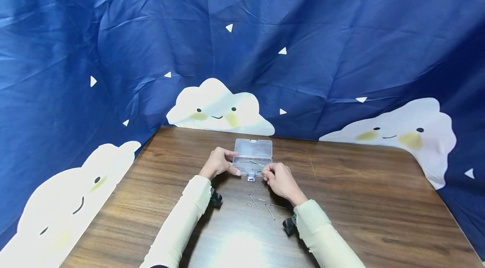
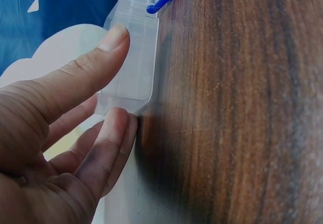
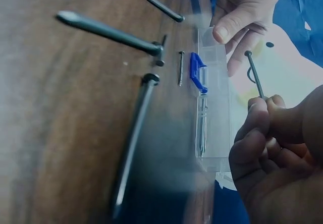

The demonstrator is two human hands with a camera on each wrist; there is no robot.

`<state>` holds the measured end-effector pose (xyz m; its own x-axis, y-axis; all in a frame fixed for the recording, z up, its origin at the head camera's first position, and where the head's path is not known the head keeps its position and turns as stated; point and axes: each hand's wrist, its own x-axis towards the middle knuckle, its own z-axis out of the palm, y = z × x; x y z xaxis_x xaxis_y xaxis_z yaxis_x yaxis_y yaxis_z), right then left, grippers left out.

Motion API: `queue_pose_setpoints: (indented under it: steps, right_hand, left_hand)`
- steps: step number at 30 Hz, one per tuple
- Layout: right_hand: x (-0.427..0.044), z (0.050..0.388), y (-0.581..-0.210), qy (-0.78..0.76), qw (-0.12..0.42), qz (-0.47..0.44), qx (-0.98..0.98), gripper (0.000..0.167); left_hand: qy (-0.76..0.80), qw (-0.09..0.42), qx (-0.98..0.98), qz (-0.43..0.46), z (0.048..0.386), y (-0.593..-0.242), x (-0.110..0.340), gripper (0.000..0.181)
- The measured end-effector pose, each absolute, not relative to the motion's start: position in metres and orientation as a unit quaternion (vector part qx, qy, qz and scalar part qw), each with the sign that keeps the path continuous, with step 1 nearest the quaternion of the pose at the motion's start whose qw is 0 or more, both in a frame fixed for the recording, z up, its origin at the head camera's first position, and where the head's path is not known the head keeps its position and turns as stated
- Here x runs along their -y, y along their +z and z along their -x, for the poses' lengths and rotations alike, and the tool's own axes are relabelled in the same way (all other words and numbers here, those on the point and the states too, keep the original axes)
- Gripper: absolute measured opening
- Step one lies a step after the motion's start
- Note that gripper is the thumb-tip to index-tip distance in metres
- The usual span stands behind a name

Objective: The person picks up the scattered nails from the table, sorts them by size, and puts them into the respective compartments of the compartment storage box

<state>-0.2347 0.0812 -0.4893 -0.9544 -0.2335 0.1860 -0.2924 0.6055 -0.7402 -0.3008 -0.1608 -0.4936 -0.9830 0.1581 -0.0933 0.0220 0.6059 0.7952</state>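
Clear plastic box on a brown table, lid raised, one hand at either end.
Left hand grips the box's left end, thumb along the front wall, fingers curled round the corner; the box looks light, stiff and liable to crack, so low on its walls seems the safest hold. Loose nails lie in front. By the box's right front corner, the right hand, forearm slanting inward, pinches a single nail between thumb and forefinger, head outward; probably rigid, light, slick, best held mid-shank.
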Motion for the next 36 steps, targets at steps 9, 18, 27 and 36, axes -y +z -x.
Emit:
queue_pose_setpoints:
  steps: [9, 18, 27, 36]
  right_hand:
    - [-0.078, 0.246, -0.483, 0.398, 0.053, -0.146, 0.904, 0.025]
    - [-0.075, 0.259, -0.481, 0.396, 0.042, -0.127, 0.908, 0.027]
    - [-0.075, 0.264, -0.483, 0.39, 0.028, -0.108, 0.914, 0.026]
    - [-0.074, 0.274, -0.484, 0.39, 0.021, -0.092, 0.916, 0.029]
  left_hand:
    - [0.445, 0.077, -0.89, -0.056, 0.301, -0.495, 0.161, 0.074]
    - [0.445, 0.075, -0.891, -0.055, 0.302, -0.494, 0.162, 0.073]
    - [0.446, 0.08, -0.89, -0.052, 0.302, -0.494, 0.161, 0.074]
    - [0.442, 0.081, -0.892, -0.05, 0.301, -0.493, 0.161, 0.074]
